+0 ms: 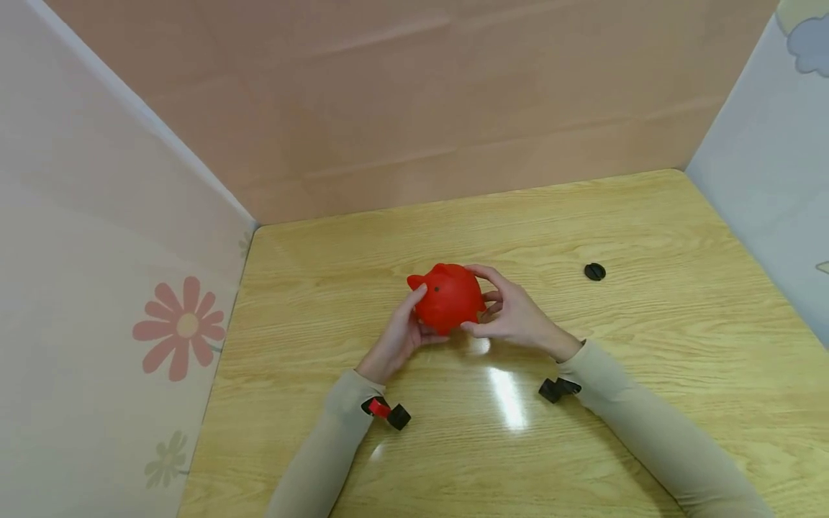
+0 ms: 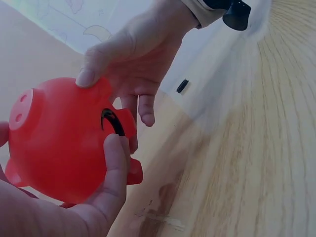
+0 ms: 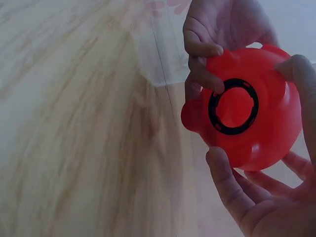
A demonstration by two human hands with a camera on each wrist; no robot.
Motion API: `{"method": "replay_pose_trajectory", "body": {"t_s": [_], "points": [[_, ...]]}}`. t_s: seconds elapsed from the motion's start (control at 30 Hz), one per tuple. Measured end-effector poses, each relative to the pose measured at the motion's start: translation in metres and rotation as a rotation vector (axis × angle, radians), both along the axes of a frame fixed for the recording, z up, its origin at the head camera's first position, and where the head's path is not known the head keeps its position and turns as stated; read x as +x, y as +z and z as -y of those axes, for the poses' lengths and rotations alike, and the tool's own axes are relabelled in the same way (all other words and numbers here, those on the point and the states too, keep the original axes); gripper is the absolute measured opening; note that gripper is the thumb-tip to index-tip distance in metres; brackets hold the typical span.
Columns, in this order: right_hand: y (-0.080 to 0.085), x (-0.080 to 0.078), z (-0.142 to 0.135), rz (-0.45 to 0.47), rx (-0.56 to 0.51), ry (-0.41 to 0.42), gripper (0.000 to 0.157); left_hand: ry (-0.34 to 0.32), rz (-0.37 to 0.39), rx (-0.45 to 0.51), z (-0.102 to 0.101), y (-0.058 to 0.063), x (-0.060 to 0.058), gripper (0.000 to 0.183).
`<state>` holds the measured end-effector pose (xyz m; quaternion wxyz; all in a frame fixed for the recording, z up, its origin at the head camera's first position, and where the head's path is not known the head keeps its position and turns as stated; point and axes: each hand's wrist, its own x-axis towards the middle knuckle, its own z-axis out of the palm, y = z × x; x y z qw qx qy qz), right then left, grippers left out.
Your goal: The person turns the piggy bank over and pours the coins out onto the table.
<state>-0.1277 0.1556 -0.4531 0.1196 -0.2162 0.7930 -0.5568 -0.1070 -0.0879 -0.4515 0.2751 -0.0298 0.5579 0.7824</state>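
Note:
A red piggy bank (image 1: 448, 298) is held above the table between both hands. My left hand (image 1: 402, 332) grips it at the snout side, thumb on top and fingers beneath. My right hand (image 1: 512, 314) grips the rear end, with fingers and thumb spread around it. The right wrist view shows the underside of the piggy bank (image 3: 271, 113), where a black ring (image 3: 254, 118) surrounds an uncovered round hole. A left fingertip touches this ring's edge. On the table to the right lies a small round black plug (image 1: 594, 271), apart from both hands.
The wooden table (image 1: 311, 288) has a pinkish-brown wall (image 1: 414, 108) behind it. A pale panel with printed flowers (image 1: 188, 325) rises on the left, and another pale panel (image 1: 764, 144) on the right. Each wrist carries a black camera mount (image 1: 550, 391).

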Motion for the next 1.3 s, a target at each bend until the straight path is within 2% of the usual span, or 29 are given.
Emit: {"method": "replay_pose_trajectory", "body": {"t_s": [0.23, 0.37, 0.5, 0.57, 0.7, 0.77, 0.83, 0.93, 1.03, 1.17, 1.3], "points": [[0.0, -0.003, -0.003, 0.007, 0.01, 0.028, 0.095, 0.04, 0.02, -0.044, -0.002, 0.0, -0.002, 0.066], [0.002, -0.002, -0.004, 0.042, 0.05, 0.005, 0.096, 0.061, 0.037, -0.045, -0.003, 0.0, -0.002, 0.067], [0.003, -0.001, -0.004, 0.108, 0.067, -0.004, 0.094, 0.114, 0.003, -0.047, -0.005, -0.001, -0.002, 0.066], [0.003, -0.001, -0.004, 0.204, -0.008, 0.018, 0.091, 0.143, -0.033, -0.051, -0.006, -0.001, -0.001, 0.065], [0.008, -0.002, 0.0, 0.487, -0.334, 0.029, 0.085, 0.164, -0.128, -0.068, -0.007, 0.0, 0.002, 0.065], [0.008, -0.003, 0.004, 0.565, -0.452, 0.009, 0.088, 0.158, -0.189, -0.102, -0.009, 0.0, 0.003, 0.067], [0.007, -0.004, 0.008, 0.57, -0.477, -0.014, 0.09, 0.151, -0.243, -0.141, -0.012, 0.001, 0.005, 0.07], [0.002, -0.004, 0.012, 0.55, -0.415, -0.049, 0.084, 0.139, -0.295, -0.205, -0.016, 0.002, 0.008, 0.073], [0.0, -0.003, 0.016, 0.542, -0.347, -0.089, 0.077, 0.12, -0.298, -0.251, -0.019, 0.002, 0.009, 0.076], [-0.003, -0.002, 0.018, 0.535, -0.306, -0.127, 0.075, 0.089, -0.278, -0.285, -0.019, 0.001, 0.011, 0.078], [-0.004, -0.002, 0.015, 0.524, -0.301, -0.118, 0.073, 0.026, -0.275, -0.275, -0.014, 0.001, 0.012, 0.078]]}}
